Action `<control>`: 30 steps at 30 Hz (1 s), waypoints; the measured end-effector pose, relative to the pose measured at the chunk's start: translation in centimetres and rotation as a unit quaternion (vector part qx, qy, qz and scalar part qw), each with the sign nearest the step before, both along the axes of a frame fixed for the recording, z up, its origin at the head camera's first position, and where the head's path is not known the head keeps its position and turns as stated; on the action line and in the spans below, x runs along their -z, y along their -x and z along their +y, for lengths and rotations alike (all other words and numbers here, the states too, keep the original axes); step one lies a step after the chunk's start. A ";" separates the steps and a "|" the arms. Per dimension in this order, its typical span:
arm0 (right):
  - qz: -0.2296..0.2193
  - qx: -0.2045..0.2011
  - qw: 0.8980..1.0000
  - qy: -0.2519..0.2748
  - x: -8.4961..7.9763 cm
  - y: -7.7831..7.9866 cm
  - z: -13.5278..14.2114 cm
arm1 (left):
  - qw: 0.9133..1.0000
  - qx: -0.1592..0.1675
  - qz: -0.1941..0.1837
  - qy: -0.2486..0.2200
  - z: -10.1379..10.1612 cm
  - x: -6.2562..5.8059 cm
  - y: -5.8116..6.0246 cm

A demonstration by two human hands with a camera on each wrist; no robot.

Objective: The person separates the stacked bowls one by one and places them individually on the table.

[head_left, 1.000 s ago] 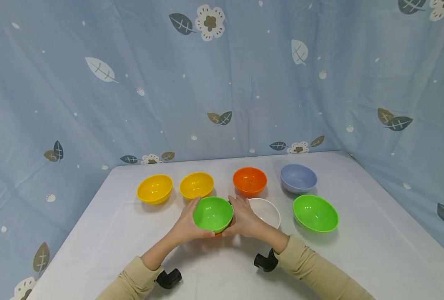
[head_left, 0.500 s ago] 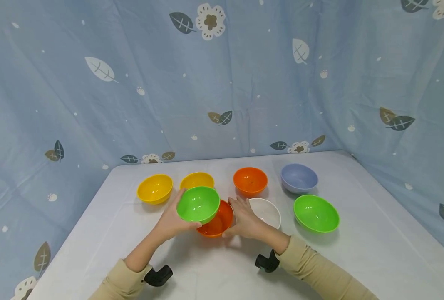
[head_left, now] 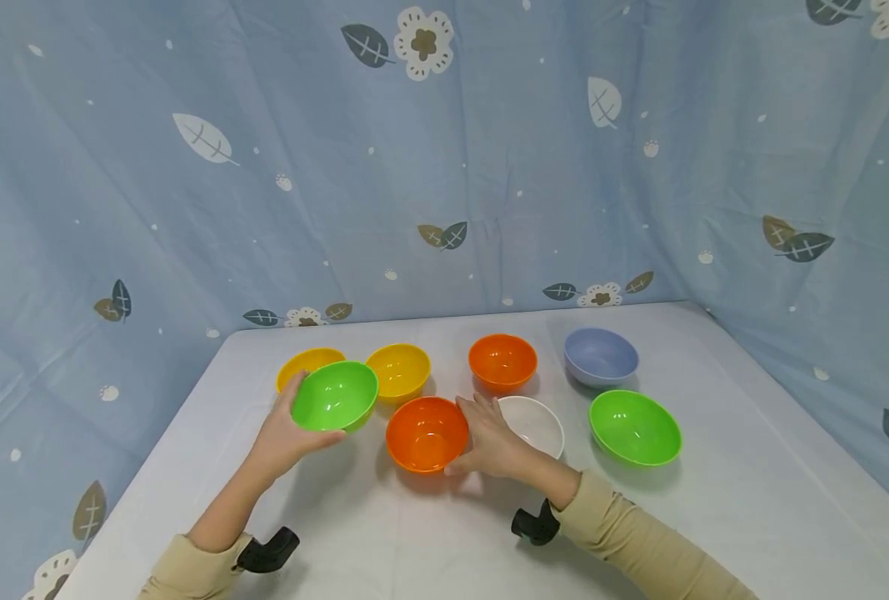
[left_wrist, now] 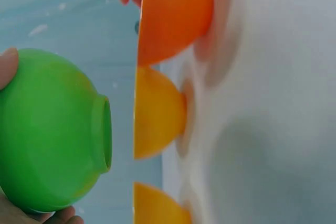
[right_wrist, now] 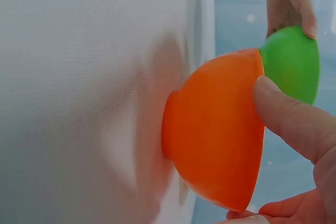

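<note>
My left hand holds a green bowl off the table, thumb and fingers spread around its side. It hangs in front of the far-left yellow bowl and partly hides it. In the left wrist view the base of this green bowl faces the tabletop. My right hand grips the near orange bowl from its right side, thumb near the rim. That orange bowl stands upright, apparently on or just above the cloth.
Behind stand a second yellow bowl, another orange bowl and a blue bowl. A white bowl is partly hidden by my right hand, and another green bowl stands right of it. A patterned curtain hangs behind the white table.
My left hand has lifted the green bowl out of the near orange bowl and carried it left, uncovering the orange one. My right hand has stayed in place.
</note>
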State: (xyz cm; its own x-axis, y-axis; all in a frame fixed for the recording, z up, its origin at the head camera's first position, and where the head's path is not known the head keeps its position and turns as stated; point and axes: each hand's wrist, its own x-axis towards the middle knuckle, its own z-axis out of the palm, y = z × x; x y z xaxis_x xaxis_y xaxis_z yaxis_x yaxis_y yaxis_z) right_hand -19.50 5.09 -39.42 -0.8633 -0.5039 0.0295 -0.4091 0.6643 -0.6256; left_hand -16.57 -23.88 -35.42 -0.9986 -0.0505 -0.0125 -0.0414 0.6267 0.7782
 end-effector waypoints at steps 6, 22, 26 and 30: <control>0.001 0.003 1.000 -0.010 -0.1 -0.1 0.1 | 1.000 -0.009 0.001 0.021 -2.1 0.5 -0.6; -0.001 0.005 1.000 0.001 0.1 0.1 0.0 | 0.999 -0.015 -0.013 0.042 -5.1 2.2 -2.0; -0.001 0.004 1.000 0.000 0.1 0.2 -0.1 | 0.999 -0.007 -0.010 0.049 -5.4 2.6 -2.1; 0.001 0.002 1.000 0.000 0.1 0.2 -0.2 | 0.998 -0.003 -0.007 0.057 -5.7 3.0 -2.2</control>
